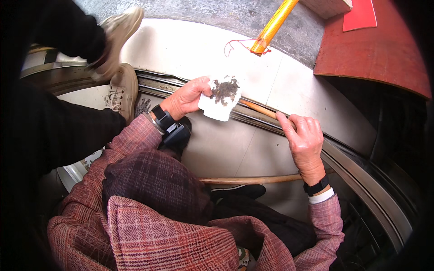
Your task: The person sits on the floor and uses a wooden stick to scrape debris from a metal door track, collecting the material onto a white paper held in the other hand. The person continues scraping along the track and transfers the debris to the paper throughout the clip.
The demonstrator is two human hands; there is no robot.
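My left hand [186, 96] pinches a folded white tissue or cloth [217, 111] by its left edge. Dark, clumped dirt [224, 90] covers much of its upper face. In my right hand [303, 139] is a slim wooden stick [259, 107], gripped near its lower right end. The stick slants up to the left, and its far tip is close to the tissue's right edge; whether they touch I cannot tell. Both lie over the metal sliding-door track [251, 117] set in the floor.
Another person's beige sneakers [123, 86] stand or step at the left, one blurred. A yellow wooden pole [273, 28] with a red cord points down from above. Upper right is a red board [373, 57]. A longer wooden rod [251, 179] crosses the tiled floor [217, 149] near my knees.
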